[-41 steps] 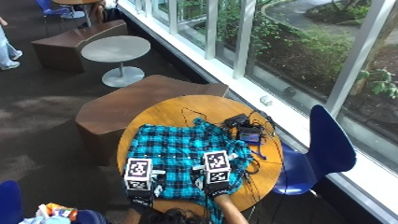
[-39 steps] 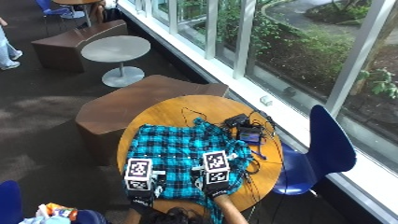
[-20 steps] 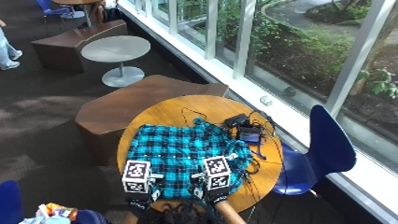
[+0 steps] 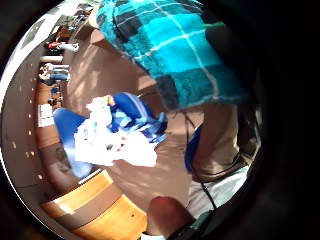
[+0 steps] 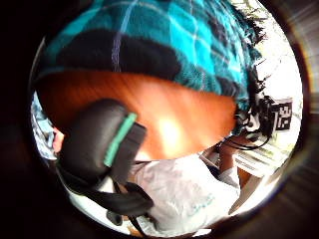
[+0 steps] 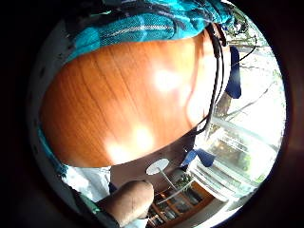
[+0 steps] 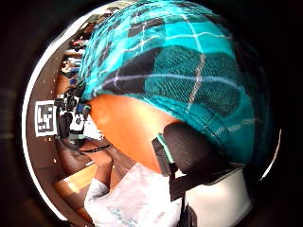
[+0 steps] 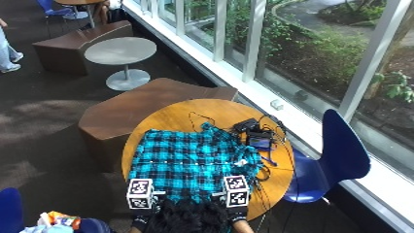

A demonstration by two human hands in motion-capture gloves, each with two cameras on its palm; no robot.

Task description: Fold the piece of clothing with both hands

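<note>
A teal and black plaid garment [image 8: 194, 158] lies spread flat on the round wooden table [image 8: 175, 116]. Both hands sit at its near hem, just ahead of the person's head. My left hand [image 8: 138, 219] is at the hem's left part and my right hand [image 8: 232, 214] at its right part. Cloth [image 5: 164, 45] arches close over the left palm, with bare tabletop [image 5: 164, 124] under it. The right thumb [image 7: 189, 151] lies against the hem's edge [image 7: 189, 94]. Each hand appears to pinch the hem. The fingers are hidden in the outside view.
Black cables and small devices [image 8: 255, 136] lie on the table's far right, beside the garment. A blue chair [image 8: 339, 155] stands to the right, a brown bench [image 8: 148, 104] beyond the table, and a grey round table [image 8: 121, 51] farther off.
Both hands have slid back across the garment toward the person, from its lower part to its near hem at the table's edge. The garment still lies flat.
</note>
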